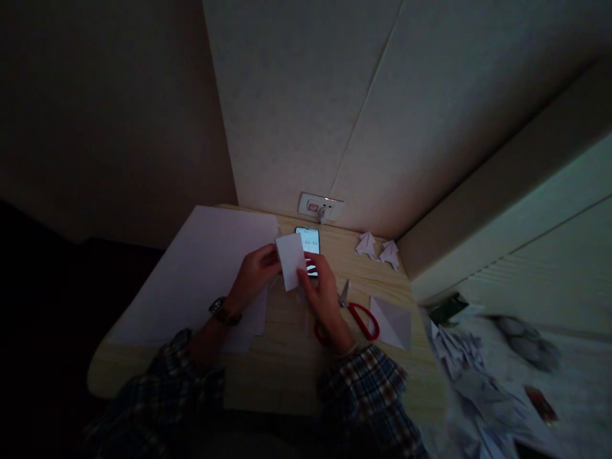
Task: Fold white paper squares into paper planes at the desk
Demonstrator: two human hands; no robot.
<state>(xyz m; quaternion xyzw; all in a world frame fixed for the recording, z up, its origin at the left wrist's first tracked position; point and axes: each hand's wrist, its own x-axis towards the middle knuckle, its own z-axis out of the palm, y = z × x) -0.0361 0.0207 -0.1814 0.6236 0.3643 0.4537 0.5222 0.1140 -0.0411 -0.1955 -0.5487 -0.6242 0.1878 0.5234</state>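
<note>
Both my hands hold up a small folded white paper (289,260) above the wooden table (282,363). My left hand (254,271) pinches its left edge, a watch on that wrist. My right hand (322,294) grips its lower right side, fingers curled. Behind the paper lies a lit phone (310,245). Red-handled scissors (359,315) lie just right of my right hand.
A large white sheet (201,274) covers the table's left part. Two folded paper figures (377,250) sit at the back right, and a flat folded square (393,322) lies beside the scissors. A wall socket (320,207) is behind. Several folded papers (459,357) are heaped to the right.
</note>
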